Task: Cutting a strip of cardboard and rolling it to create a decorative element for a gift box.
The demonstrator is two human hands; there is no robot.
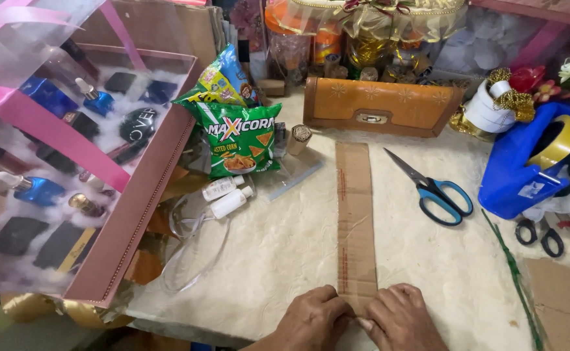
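A long narrow strip of brown cardboard point(355, 214) lies lengthwise on the cream textured table point(285, 247), running away from me. My left hand point(312, 320) and my right hand point(402, 320) meet at its near end, fingers curled and pinching the strip's edge against the table. Blue-handled scissors point(436, 192) lie to the right of the strip, blades pointing away to the left.
A pink gift box point(70, 162) of small bottles under clear wrap stands tilted at left. Snack bags point(236, 133), two small white bottles point(226, 198), a tan clutch purse point(379, 107), a blue tape dispenser point(525, 169), small black scissors point(540, 235) and a cardboard piece point(564, 302) surround the strip.
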